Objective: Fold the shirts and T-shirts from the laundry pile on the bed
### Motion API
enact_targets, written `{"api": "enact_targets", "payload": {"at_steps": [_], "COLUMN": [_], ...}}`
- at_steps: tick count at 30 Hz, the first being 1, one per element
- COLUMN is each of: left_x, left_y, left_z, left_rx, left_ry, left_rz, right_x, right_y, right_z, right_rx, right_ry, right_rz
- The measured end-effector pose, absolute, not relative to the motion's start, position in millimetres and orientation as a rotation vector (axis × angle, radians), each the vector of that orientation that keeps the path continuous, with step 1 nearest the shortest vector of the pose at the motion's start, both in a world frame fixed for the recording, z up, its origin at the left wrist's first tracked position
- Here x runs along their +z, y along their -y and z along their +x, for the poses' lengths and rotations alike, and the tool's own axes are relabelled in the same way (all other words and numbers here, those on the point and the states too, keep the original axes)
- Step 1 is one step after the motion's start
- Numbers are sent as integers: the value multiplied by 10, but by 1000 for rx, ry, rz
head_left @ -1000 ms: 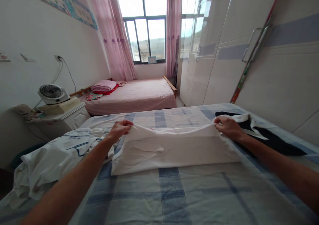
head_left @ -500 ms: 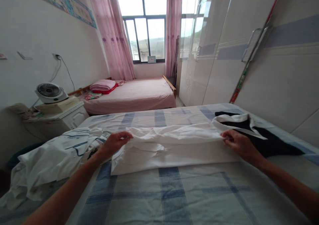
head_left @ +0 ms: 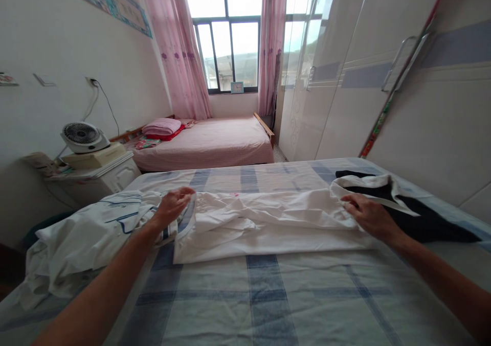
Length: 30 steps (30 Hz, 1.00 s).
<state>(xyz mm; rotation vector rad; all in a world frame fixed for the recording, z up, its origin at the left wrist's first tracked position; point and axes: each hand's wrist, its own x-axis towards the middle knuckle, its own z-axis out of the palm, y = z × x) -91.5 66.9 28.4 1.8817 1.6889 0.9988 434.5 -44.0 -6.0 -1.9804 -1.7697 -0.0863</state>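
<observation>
A white garment [head_left: 268, 236] lies folded into a long strip across the bed, its upper layer wrinkled; its exact kind I cannot make out. At its upper left corner, my left hand [head_left: 174, 206] is closed, pinching the edge and holding it slightly raised. My right hand [head_left: 370, 217] has its fingers closed on the cloth at the right end. Just beyond that hand lies a black garment with white edging [head_left: 410, 218]. Close to my left forearm sits a heap of white clothes with dark blue stripes [head_left: 92, 238].
The bed under the clothes has a blue-and-white checked sheet [head_left: 215, 305]. Beyond it stands a pink bed [head_left: 215, 141] below a window. A white fan [head_left: 83, 136] rests on a box on the bedside cabinet [head_left: 111, 177] at left. A glossy wardrobe [head_left: 353, 116] lines the right.
My left hand has moved slightly left and up with the garment's corner. The cloth's top layer, stretched taut between both hands before, now lies flatter and farther back, with looser wrinkles.
</observation>
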Motion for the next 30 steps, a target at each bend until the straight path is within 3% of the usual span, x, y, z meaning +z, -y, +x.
{"api": "enact_targets", "payload": {"at_steps": [10, 17, 22, 26, 30], "left_x": [26, 183, 174, -22, -267], "left_y": [-1101, -996, -1134, -1170, -1029], "left_z": [-711, -883, -917, -879, -724], "left_rx": [647, 905, 1110, 1010, 1055], "left_ry": [-1730, -1498, -1832, -2096, -1823], "left_rz": [2238, 1967, 1848, 2058, 2397], "right_x": [-63, 69, 171, 94, 3], "right_y": [-257, -370, -621, -704, -763], "right_z": [4206, 4224, 4133, 4083, 4094], "right_rx": [-28, -195, -294, -201, -106], "right_ry": [2194, 1965, 1780, 1619, 1575], "right_rz": [-2040, -2076, -2076, -2194, -2229]}}
